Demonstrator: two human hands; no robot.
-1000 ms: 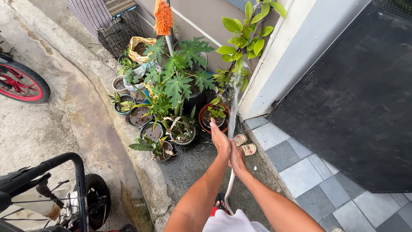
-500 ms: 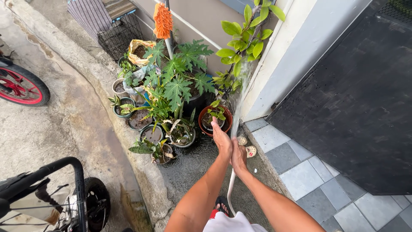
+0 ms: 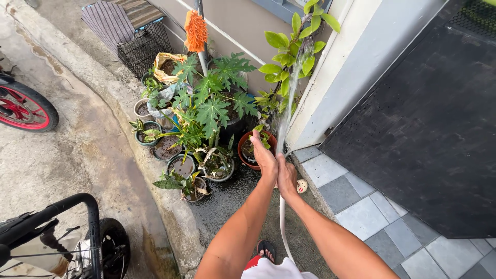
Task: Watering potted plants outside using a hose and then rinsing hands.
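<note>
Both of my hands meet at the end of a white hose [image 3: 282, 217] that runs down between my forearms. My right hand [image 3: 287, 178] is closed around the hose end. My left hand [image 3: 265, 157] rests against it with the fingers stretched forward by the nozzle. A stream of water [image 3: 290, 98] shoots up from my hands onto a tall shrub with broad green leaves [image 3: 294, 49] by the wall corner. A terracotta pot [image 3: 248, 155] with a small plant stands just ahead of my left hand.
Several potted plants [image 3: 199, 124] crowd the wet ground along the wall. A wire cage [image 3: 142, 44] stands behind them. A dark gate [image 3: 423, 119] and grey tiles [image 3: 361, 206] lie to the right. A red-rimmed wheel [image 3: 23, 108] and a stroller [image 3: 67, 232] are at the left. A small sandal [image 3: 301, 186] lies on the ground.
The water stream has climbed from the lower stems to the upper leaves of the shrub. My hands have risen slightly and shifted forward.
</note>
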